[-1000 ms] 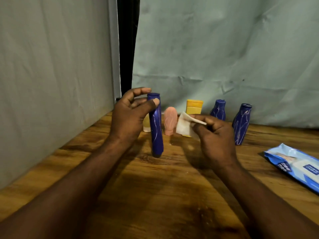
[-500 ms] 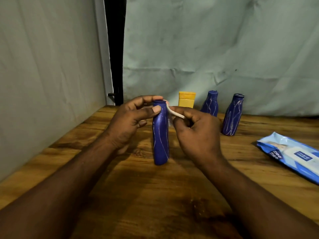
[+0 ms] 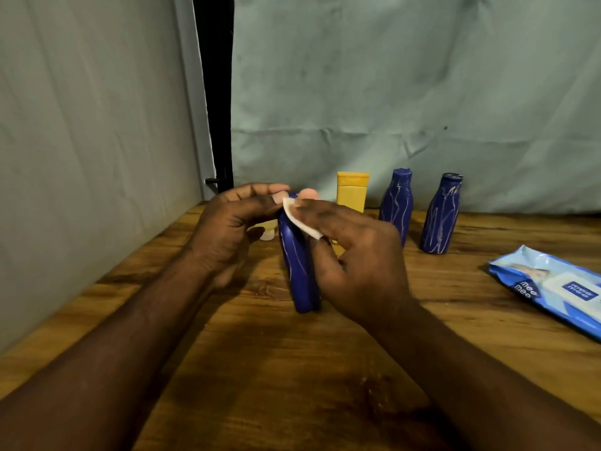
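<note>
A scribbled-on blue bottle (image 3: pixel 300 275) stands almost upright on the wooden table (image 3: pixel 260 385), near its middle. The left hand (image 3: pixel 232 232) curls its fingers and thumb round the bottle's top. The right hand (image 3: pixel 359 258) pinches a folded white wipe (image 3: pixel 300 219) and presses it against the bottle's upper right side. Farther back stand a yellow bottle (image 3: pixel 352 193), a second blue bottle (image 3: pixel 397 203) and a third blue bottle (image 3: pixel 440 216). A blue wipes pack (image 3: pixel 553 288) lies at the right.

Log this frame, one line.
left hand: grips blue bottle | right hand: holds white wipe against it | bottle base on table
</note>
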